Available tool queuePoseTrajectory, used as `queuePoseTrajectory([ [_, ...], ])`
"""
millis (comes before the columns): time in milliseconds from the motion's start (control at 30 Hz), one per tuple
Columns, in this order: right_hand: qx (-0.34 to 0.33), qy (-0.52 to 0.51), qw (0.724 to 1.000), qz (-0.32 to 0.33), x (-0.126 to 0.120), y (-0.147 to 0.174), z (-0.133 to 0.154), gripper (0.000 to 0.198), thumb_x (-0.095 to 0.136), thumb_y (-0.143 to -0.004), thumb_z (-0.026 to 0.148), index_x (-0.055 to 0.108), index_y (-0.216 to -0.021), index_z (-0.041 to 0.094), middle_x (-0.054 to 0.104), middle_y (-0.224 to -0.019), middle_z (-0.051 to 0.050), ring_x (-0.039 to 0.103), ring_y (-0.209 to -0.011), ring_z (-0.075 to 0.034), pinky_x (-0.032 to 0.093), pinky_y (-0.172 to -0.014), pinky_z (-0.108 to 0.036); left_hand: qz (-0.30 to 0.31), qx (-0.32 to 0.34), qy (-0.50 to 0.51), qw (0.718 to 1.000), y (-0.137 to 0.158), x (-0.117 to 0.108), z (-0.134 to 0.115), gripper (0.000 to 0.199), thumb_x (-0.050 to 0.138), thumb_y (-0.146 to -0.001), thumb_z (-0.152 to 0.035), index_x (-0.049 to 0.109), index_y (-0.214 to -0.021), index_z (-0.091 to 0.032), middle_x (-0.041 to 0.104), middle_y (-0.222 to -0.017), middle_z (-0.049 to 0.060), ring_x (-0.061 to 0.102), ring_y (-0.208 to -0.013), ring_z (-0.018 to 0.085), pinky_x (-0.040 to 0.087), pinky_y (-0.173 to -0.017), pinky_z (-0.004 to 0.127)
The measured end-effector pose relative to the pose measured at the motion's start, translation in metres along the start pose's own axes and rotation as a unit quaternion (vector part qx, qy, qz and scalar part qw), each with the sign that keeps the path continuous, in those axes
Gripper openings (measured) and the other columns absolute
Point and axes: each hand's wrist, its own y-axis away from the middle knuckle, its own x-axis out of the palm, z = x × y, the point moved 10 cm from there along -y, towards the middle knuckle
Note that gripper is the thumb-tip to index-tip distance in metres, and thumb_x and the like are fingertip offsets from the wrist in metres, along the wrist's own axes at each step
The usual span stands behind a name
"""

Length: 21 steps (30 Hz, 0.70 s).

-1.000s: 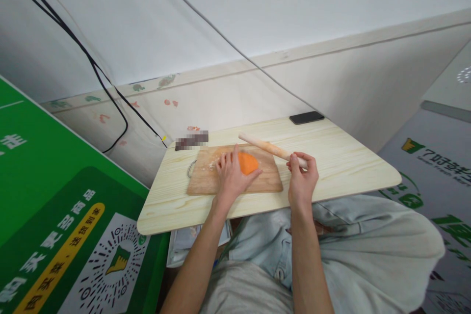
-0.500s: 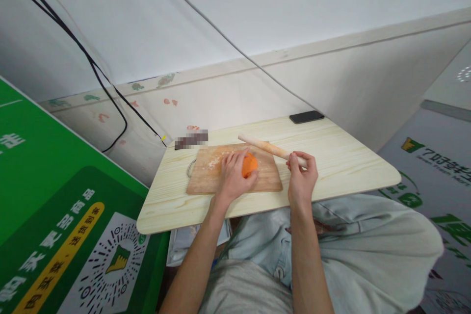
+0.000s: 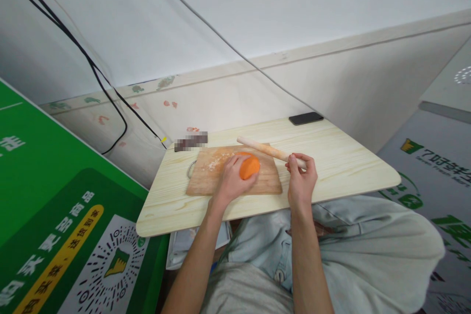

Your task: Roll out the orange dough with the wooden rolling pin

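Note:
My left hand (image 3: pixel 235 176) is closed around the left side of a flattened round of orange dough (image 3: pixel 250 167), over the wooden cutting board (image 3: pixel 206 182). The dough's smooth orange face shows, tilted up on edge. In my right hand (image 3: pixel 302 176) is the near end of a pale wooden rolling pin (image 3: pixel 270 150), its middle stained orange. The pin is held up at a slant, its far end over the back of the board. White flour and orange smears (image 3: pixel 218 161) mark the board's left half.
The board rests on a pale wood-grain table (image 3: pixel 342 162). A black phone (image 3: pixel 306 118) lies at the back edge, and a blurred dark item (image 3: pixel 191 141) at the back left. Cables (image 3: pixel 121 95) hang by the wall; a green printed panel (image 3: pixel 66 181) stands left.
My left hand has turned the orange dough, tipping it up so more of its flat face shows. The right hand and rolling pin have barely moved.

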Motion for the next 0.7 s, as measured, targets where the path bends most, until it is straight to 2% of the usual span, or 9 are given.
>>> queuePoseTrajectory([
  [100,-0.003,0.004,1.000,0.002,0.000,0.001,0.002,0.044,0.080,-0.085,0.062,0.069,-0.102,0.023,0.072,-0.098,-0.001,0.066,-0.076,-0.016,0.055,-0.074,-0.033,0.014,0.027,0.021,0.999,0.001,0.002,-0.005,0.046,0.072,-0.086,-0.018,0.070,-0.131,-0.025,0.075,-0.136,0.008,0.066,-0.134,0.028,0.043,-0.128,0.051],
  [200,-0.007,0.010,1.000,0.012,0.002,0.001,0.003,0.045,0.080,-0.085,0.063,0.069,-0.102,0.023,0.072,-0.097,-0.002,0.066,-0.077,-0.016,0.056,-0.074,-0.033,0.025,0.019,0.001,1.000,0.002,0.003,-0.005,0.050,0.067,-0.082,-0.011,0.072,-0.129,-0.026,0.076,-0.138,0.005,0.064,-0.139,0.030,0.035,-0.133,0.056],
  [367,-0.005,0.015,0.999,0.033,0.006,0.000,-0.002,0.046,0.081,-0.085,0.064,0.071,-0.103,0.023,0.074,-0.101,-0.002,0.068,-0.078,-0.017,0.057,-0.075,-0.033,0.022,0.000,-0.005,1.000,0.001,0.002,-0.002,0.043,0.069,-0.083,-0.013,0.075,-0.124,-0.026,0.078,-0.131,0.006,0.068,-0.129,0.029,0.044,-0.124,0.052],
  [700,0.023,0.021,0.989,0.147,0.028,0.007,-0.008,0.046,0.080,-0.086,0.065,0.078,-0.107,0.024,0.079,-0.105,-0.007,0.075,-0.082,-0.023,0.063,-0.085,-0.043,0.002,0.009,0.009,1.000,0.002,-0.004,-0.007,0.028,0.073,-0.092,-0.024,0.076,-0.119,-0.026,0.080,-0.123,0.005,0.070,-0.121,0.029,0.048,-0.117,0.051],
])
